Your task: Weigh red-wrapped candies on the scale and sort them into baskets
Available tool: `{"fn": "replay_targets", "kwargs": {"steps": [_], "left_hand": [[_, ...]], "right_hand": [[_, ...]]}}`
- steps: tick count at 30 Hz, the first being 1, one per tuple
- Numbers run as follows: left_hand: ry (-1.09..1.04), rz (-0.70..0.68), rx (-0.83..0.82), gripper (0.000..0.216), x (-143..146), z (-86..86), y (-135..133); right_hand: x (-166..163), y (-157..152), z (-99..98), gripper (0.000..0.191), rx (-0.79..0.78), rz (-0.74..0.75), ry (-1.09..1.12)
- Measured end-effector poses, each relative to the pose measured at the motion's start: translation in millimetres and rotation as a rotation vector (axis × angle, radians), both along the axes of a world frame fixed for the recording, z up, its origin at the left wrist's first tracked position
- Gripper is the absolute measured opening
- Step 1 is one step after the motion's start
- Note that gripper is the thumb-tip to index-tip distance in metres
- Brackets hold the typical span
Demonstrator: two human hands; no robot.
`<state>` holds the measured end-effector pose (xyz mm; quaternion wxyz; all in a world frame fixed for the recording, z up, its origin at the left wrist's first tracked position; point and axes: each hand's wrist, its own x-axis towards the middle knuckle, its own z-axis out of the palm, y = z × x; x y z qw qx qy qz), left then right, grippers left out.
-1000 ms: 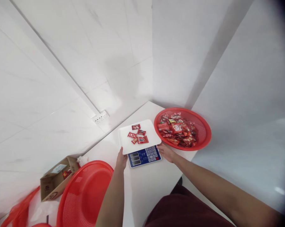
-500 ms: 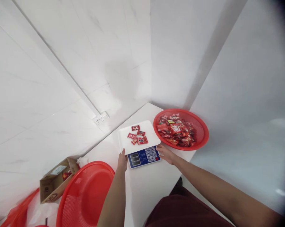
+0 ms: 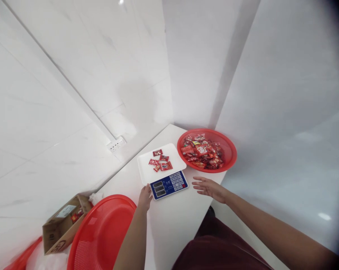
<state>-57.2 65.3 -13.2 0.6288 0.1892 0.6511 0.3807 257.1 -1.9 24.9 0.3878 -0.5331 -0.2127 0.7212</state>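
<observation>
A digital weighing scale (image 3: pixel 169 185) with a blue keypad panel stands on the white table. Several red-wrapped sweets (image 3: pixel 166 165) lie loose on its white pan (image 3: pixel 147 174). My left hand (image 3: pixel 145 197) is closed at the scale's front left corner, fingers against its edge. To the right of the keypad, my right hand (image 3: pixel 210 188) hovers open, fingers spread and holding nothing, apart from the scale. Just beyond that hand, a red plastic basket (image 3: pixel 231 153) holds a heap of red-wrapped sweets (image 3: pixel 204 152).
A large red basket (image 3: pixel 107 225) sits at the left of the table (image 3: pixel 169 228). Beside it is an open cardboard box (image 3: pixel 55 230) with a few red packets inside. White walls meet behind the table, with a power socket strip (image 3: pixel 116 144) on the left one.
My right hand has let go of the scale's right side and moved off to the right, its fingers spreading. My left hand stays at the scale's corner. The view has shifted slightly.
</observation>
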Motion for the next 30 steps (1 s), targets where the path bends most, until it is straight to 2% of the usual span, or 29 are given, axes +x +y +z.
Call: {"fn": "replay_targets", "kwargs": {"steps": [6,12,17,20,23,27,30], "left_hand": [[-0.002,0.017,-0.038,0.027,-2,-4.0,-2],[0.049,0.087,-0.062,0.033,4,-8.8,4],[0.134,0.159,-0.086,0.041,12,-6.7,6],[0.202,0.183,-0.082,0.042,20,-3.6,2],[0.318,0.181,-0.051,0.048,30,4.6,-3],[0.552,0.141,0.034,0.057,34,25.1,-11],[0.903,-0.011,0.149,0.061,22,34.8,-18]], "right_hand": [[29,19,20.3,0.044,0.111,-0.029,-0.070],[52,59,25.4,0.038,0.162,-0.036,-0.269],[56,85,17.7,0.036,0.210,0.110,-0.332],[48,101,6.4,0.032,0.366,0.247,-0.494],[33,119,-4.4,0.029,0.541,0.327,-0.596],[13,135,-10.1,0.028,0.613,0.353,-0.646],[7,138,-9.9,0.028,0.659,0.340,-0.712]]}}
